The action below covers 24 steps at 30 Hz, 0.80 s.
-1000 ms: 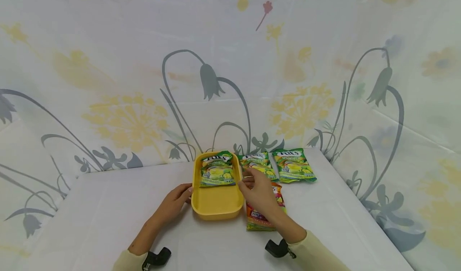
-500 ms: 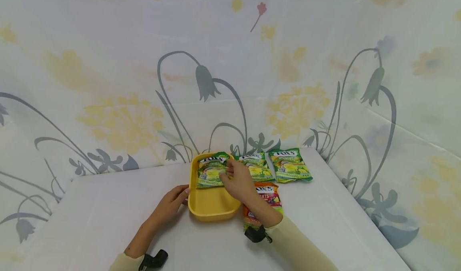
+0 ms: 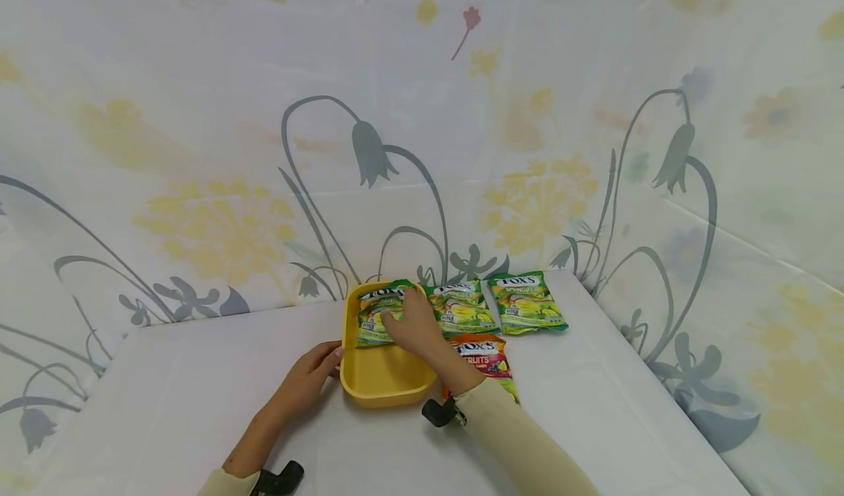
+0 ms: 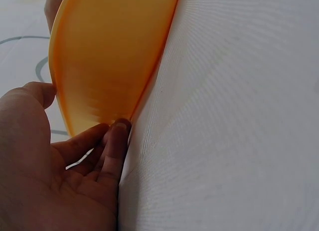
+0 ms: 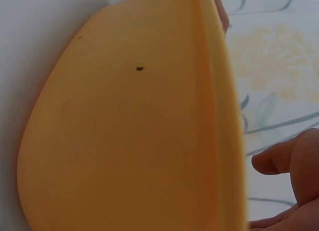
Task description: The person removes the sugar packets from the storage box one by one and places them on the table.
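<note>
Head view: the right hand (image 3: 414, 325) lies on a green bag (image 3: 374, 313) at the far end of the yellow tray (image 3: 382, 379); whether its fingers grip the bag I cannot tell. The left hand (image 3: 310, 374) rests against the tray's left wall, fingers straight and relaxed (image 4: 115, 141). Just right of the tray on the desk (image 3: 165, 393) lie 2 more green bags (image 3: 461, 307) (image 3: 525, 303) and 1 orange bag (image 3: 486, 357).

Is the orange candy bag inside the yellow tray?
No, the orange candy bag lies on the table beside the yellow tray, not in it.
</note>
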{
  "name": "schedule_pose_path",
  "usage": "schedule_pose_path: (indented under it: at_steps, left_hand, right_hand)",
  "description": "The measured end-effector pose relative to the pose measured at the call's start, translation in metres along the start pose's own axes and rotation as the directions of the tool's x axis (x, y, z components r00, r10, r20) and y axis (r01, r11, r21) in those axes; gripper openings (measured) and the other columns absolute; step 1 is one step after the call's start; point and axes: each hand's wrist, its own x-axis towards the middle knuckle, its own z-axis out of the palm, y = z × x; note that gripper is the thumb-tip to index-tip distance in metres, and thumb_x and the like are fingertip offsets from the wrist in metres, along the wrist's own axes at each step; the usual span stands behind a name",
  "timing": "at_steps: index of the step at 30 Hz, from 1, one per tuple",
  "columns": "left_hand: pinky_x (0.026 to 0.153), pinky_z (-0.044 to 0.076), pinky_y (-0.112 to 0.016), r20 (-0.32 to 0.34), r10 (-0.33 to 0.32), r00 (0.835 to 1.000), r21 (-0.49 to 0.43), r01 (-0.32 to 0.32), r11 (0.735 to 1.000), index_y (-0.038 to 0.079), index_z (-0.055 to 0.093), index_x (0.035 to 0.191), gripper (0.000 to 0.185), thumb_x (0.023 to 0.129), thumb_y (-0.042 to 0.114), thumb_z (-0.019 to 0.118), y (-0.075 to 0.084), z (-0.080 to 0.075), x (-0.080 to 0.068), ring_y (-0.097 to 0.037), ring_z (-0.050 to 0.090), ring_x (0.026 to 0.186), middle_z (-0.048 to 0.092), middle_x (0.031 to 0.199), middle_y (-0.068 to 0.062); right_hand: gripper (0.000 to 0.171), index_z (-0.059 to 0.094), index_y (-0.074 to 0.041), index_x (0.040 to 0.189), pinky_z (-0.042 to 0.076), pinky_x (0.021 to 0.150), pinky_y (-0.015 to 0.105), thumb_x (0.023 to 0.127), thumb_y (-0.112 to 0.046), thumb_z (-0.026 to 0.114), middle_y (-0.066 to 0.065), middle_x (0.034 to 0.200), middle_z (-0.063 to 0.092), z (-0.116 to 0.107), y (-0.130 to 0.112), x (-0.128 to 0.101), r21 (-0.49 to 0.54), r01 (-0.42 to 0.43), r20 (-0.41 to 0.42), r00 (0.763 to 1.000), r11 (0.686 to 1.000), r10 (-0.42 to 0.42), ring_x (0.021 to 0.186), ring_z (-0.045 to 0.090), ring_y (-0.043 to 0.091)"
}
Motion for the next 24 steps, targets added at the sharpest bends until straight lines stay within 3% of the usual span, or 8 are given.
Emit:
schedule_pose_path:
  at_steps: [14, 19, 24]
  left_hand:
    - [0.098, 0.056, -0.037, 0.015, 0.021, 1.000, -0.011, -0.021, 1.000, 0.002, 0.056, 0.151, 0.053, 0.115, 0.040, 0.046, -0.003, -0.002, 0.001, -0.016, 0.070, 0.106, 0.066, 0.140, -0.013]
    - [0.098, 0.056, -0.034, 0.014, 0.020, 1.000, -0.006, -0.020, 1.000, 0.003, 0.056, 0.151, 0.053, 0.115, 0.040, 0.046, -0.003, -0.002, 0.001, -0.016, 0.070, 0.106, 0.066, 0.140, -0.012]
    - [0.097, 0.056, -0.033, 0.012, 0.022, 1.000, 0.006, -0.022, 1.000, 0.003, 0.056, 0.150, 0.052, 0.115, 0.039, 0.046, -0.002, -0.002, 0.000, -0.015, 0.069, 0.106, 0.066, 0.141, -0.012]
  right_hand:
    - [0.084, 0.009, 0.013, 0.163, 0.044, 0.113, 0.060, 0.108, -0.027, 0.057, 0.042, 0.165, 0.014, 0.015, 0.005, 0.016, -0.037, -0.114, 0.103, 0.988, 0.993, 0.117, 0.145, 0.041, 0.054]
    - [0.080, 0.008, 0.014, 0.163, 0.047, 0.108, 0.062, 0.109, -0.021, 0.055, 0.045, 0.160, 0.020, 0.020, 0.005, 0.020, -0.059, -0.131, 0.103, 0.985, 0.990, 0.137, 0.140, 0.042, 0.057]
    - [0.077, 0.005, 0.016, 0.162, 0.044, 0.112, 0.061, 0.110, -0.015, 0.054, 0.046, 0.159, 0.020, 0.024, 0.008, 0.022, -0.105, -0.127, 0.105, 0.985, 0.986, 0.138, 0.143, 0.038, 0.057]
